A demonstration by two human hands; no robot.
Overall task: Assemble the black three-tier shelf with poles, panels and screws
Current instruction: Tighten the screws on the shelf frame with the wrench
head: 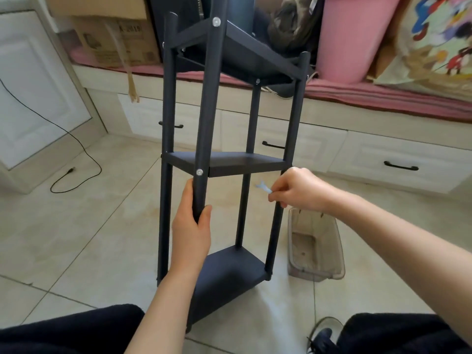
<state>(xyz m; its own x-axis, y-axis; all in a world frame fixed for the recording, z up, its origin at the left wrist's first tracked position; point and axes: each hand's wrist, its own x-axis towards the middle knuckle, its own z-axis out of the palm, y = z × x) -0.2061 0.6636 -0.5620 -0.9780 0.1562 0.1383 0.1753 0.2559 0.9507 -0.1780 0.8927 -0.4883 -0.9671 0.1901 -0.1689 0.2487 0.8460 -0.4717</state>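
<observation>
The black three-tier shelf (224, 164) stands upright on the tiled floor in front of me, with four poles and three panels joined. Silver screw heads show on the near pole at the top panel (216, 21) and at the middle panel (199, 172). My left hand (192, 226) grips the near pole just below the middle panel. My right hand (297, 190) is by the right pole at middle-panel height and pinches a small pale blue wrench (264, 187), whose open jaw points left.
A clear plastic box (315, 246) lies on the floor right of the shelf's base. White drawers (398, 159) under a pink-cushioned bench run behind. A black cable (76, 159) trails on the tiles at left. My knees and a shoe (323, 335) fill the bottom edge.
</observation>
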